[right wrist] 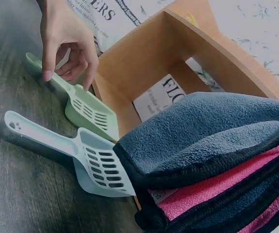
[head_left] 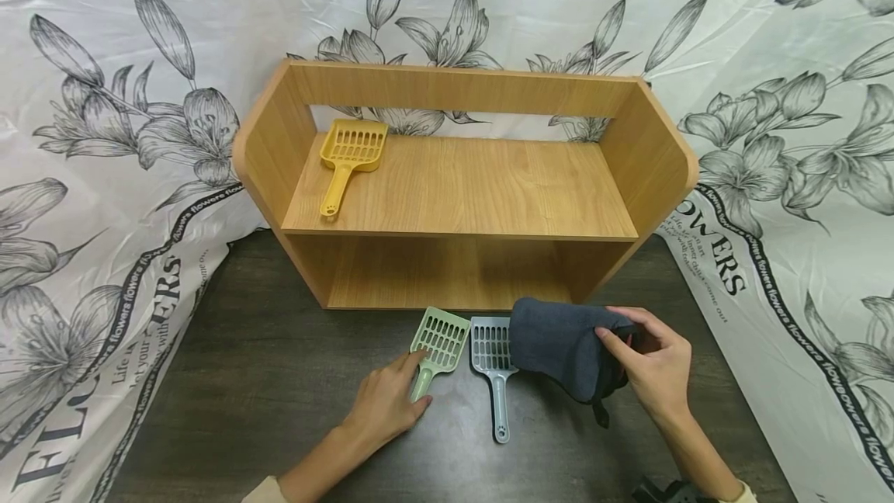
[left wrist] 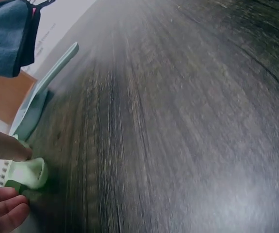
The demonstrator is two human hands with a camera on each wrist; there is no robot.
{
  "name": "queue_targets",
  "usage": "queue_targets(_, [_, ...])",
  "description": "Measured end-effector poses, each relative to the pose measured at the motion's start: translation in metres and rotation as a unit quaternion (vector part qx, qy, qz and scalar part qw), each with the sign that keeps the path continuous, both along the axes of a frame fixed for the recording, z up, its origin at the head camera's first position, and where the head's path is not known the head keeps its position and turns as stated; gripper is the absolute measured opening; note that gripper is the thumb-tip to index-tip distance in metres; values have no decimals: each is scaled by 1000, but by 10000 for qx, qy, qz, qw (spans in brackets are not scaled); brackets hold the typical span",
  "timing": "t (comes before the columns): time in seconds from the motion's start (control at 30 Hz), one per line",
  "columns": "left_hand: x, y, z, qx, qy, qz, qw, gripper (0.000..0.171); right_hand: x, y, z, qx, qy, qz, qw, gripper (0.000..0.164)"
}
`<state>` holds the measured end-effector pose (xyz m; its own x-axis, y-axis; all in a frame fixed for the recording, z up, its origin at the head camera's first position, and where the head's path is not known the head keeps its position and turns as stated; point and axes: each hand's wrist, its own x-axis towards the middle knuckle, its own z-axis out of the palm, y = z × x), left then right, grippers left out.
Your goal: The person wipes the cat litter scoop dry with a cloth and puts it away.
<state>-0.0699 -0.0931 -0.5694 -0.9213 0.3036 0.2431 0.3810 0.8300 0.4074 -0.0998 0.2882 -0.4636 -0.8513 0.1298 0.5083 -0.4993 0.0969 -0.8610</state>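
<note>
My left hand (head_left: 387, 398) is over the handle of a green litter scoop (head_left: 441, 338) lying on the table. Its thumb and fingers are spread to either side of the handle, the index fingertip at the scoop's neck. A blue-grey litter scoop (head_left: 492, 340) lies just right of it, handle toward me. With thumb and fingers, my right hand (head_left: 653, 363) pinches the right end of a folded dark blue-grey cloth (head_left: 559, 340). Pink layers and black edging of the cloth (right wrist: 207, 126) show in the right wrist view. Its left end overlaps the blue-grey scoop's edge in the head view.
Behind the scoops stands a two-level wooden shelf (head_left: 461, 185). A yellow litter scoop (head_left: 354, 144) lies on its upper board at the left. A flower-printed white sheet (head_left: 105, 200) covers the back and sides around the dark table (head_left: 279, 394).
</note>
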Motion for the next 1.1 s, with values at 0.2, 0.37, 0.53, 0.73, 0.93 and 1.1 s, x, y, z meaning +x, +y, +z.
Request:
queue_targets(0.2, [-2, -10, 1, 174, -114, 97, 9997, 69, 2, -2, 1, 9, -128, -26, 9999, 33])
queue_targets(0.37, [-9, -20, 2, 479, -236, 293, 9981, 61, 2, -2, 1, 66, -176, -56, 9998, 33])
queue_targets(0.53, [-16, -29, -1, 735, -200, 480, 9959, 57, 2, -2, -2, 23, -113, -22, 9999, 33])
queue_targets(0.73, [-22, -35, -4, 1142, -285, 515, 9917, 44, 2, -2, -1, 0, -62, 50, 10000, 34])
queue_targets(0.93, [-27, -38, -8, 1062, -193, 504, 9929, 33, 3, -2, 4, 475, -383, -270, 9978, 33])
queue_targets(1.1, [-33, -43, -7, 952, -94, 335, 9948, 31, 3, -2, 9, 1025, -682, -603, 9906, 32])
